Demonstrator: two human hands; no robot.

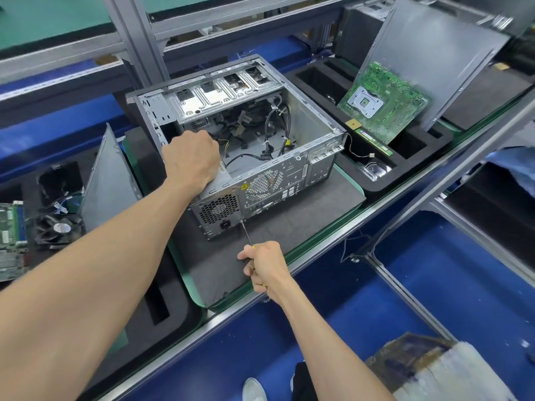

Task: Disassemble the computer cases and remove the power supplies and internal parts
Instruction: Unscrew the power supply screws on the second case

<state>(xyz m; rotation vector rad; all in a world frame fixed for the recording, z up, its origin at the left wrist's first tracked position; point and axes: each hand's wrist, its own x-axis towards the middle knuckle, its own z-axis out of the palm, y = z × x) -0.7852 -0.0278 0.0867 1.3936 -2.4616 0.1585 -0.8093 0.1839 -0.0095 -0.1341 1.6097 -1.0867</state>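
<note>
Lying on its side on a grey foam mat (289, 224), the opened computer case (312, 131) is seen at the middle of the tabletop (333, 250), its rear panel turned toward the person. The power supply (217, 211) is seated in the near left corner of the case, its fan grille and power socket facing outward. Loose black cables (275, 117) are visible inside the case.

The left hand (191, 157) is placed on top of the power supply at the case's upper edge; its fingers are curled downward, but what they are clamped on cannot be told, since they are hidden behind the hand. The right hand (265, 266) is closed round the handle of a screwdriver (246, 234), with the fingers wrapped tight on it. The shaft is angled up and to the left, and its tip is set against the rear panel just beside the lower right corner of the power supply.

A green motherboard (382, 108) is leaned in a black foam tray (405, 175) to the right of the case, with a grey side panel (440, 62) propped behind it. A second grey panel (107, 180) is stood to the left, beside a cooling fan (55, 228) and another circuit board (11, 241).
</note>
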